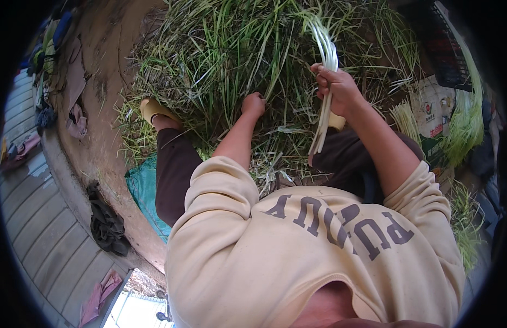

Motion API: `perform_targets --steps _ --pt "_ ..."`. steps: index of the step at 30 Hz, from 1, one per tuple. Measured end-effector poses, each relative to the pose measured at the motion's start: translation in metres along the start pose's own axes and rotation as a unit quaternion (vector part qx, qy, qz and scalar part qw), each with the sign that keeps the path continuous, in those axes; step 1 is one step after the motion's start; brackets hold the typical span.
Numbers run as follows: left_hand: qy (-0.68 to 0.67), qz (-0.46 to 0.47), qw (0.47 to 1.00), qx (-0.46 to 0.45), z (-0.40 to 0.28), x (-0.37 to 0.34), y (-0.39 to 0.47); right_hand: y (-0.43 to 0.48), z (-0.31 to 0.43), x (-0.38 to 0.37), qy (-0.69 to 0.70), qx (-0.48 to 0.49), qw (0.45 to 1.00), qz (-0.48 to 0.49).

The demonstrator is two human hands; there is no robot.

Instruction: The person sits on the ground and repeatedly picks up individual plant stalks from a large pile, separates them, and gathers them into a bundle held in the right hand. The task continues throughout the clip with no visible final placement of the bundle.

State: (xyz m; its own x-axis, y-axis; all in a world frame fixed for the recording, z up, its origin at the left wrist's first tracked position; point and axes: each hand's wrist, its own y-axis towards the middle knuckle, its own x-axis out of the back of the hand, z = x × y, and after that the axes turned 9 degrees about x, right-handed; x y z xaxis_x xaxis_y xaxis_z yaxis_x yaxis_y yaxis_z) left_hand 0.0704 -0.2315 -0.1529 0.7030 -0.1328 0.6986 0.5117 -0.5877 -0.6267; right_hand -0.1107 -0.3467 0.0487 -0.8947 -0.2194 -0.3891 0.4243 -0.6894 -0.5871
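Note:
My right hand (pixel 338 88) is closed around a small bunch of long pale vegetable stalks (pixel 328 49). Their cut-looking white ends hang below the fist, and their greenish tops bend over above it. My left hand (pixel 253 105) is low against a big heap of green leafy stalks (pixel 220 53) between my feet. Its fingers curl away from view, so whether they grip any leaves is hidden. Loose, partly dried leaves and peelings (pixel 274 160) lie beneath both forearms.
On the right, a bundle of pale stalks (pixel 405 117) rests by a printed carton (pixel 431 106). Long light-green leaves (pixel 466 127) hang near a black plastic crate (pixel 446 49). A green woven sack (pixel 144 192) lies beside my left leg. Dark cloth (pixel 108 223) is on the ground leftward.

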Motion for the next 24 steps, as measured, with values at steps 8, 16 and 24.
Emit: perform_targets --steps 8,16,24 --pt "-0.317 -0.028 0.932 -0.176 -0.051 0.035 -0.072 0.001 -0.035 0.007 -0.056 0.001 0.998 -0.001" --pt "-0.485 0.087 0.835 -0.243 -0.07 0.071 -0.135 0.001 -0.005 0.0 -0.069 0.062 0.993 -0.069" --pt "-0.085 0.019 0.982 -0.168 -0.006 0.128 -0.145 -0.002 0.019 0.005 -0.04 0.166 0.985 0.017"
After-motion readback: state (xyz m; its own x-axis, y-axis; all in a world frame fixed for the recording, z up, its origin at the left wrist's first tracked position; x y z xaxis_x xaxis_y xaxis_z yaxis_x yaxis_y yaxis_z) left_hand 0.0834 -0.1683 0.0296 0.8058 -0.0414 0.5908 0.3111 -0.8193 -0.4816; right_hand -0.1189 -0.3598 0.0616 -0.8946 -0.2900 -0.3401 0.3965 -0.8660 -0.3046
